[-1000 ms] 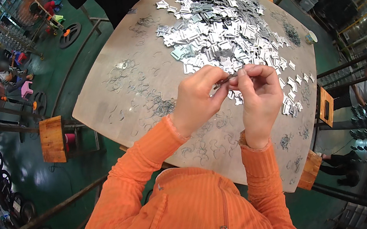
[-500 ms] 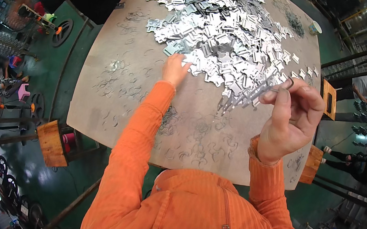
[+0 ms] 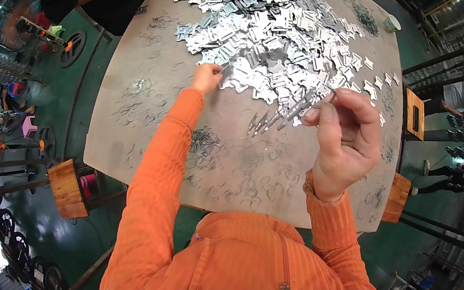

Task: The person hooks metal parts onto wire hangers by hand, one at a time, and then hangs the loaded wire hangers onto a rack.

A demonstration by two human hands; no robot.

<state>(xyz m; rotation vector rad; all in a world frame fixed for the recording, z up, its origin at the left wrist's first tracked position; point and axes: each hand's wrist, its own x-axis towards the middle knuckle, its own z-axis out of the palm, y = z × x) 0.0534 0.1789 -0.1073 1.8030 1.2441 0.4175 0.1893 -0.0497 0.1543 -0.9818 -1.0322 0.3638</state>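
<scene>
At the near edge of the heap of stamped metal plates (image 3: pixel 280 25) on the round table (image 3: pixel 136 99), the left hand (image 3: pixel 206 78) is stretched out, fingers pinched on one plate at the pile's rim. The right hand (image 3: pixel 345 140), raised nearer the body, grips a wire ring (image 3: pixel 329 96) strung with a row of plates (image 3: pixel 284 115).

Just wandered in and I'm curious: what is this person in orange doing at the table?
The person is working through a big heap of small silver metal stampings on a worn round table. The left hand reaches out and touches a piece at the heap's near edge. The right hand, raised closer in, pinches a bunch of pieces strung together. Small wire clips lie scattered nearby.
</scene>
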